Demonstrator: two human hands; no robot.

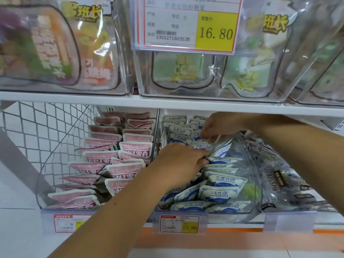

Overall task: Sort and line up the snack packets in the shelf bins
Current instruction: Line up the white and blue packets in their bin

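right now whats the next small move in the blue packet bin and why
Probably stand the packets under the left hand upright to match the back rows: the front blue packets lie tilted and overlapping, while the pink packets beside them sit in neater rows.

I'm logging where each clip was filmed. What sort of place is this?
Most likely a shop's snack aisle: clear shelf bins full of small packets, with printed price tags clipped to the shelf edges.

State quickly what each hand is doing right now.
Left hand: fingers curled among the blue-and-white snack packets; grip cannot be told.
Right hand: fingertips pinching a blue-and-white packet further back.
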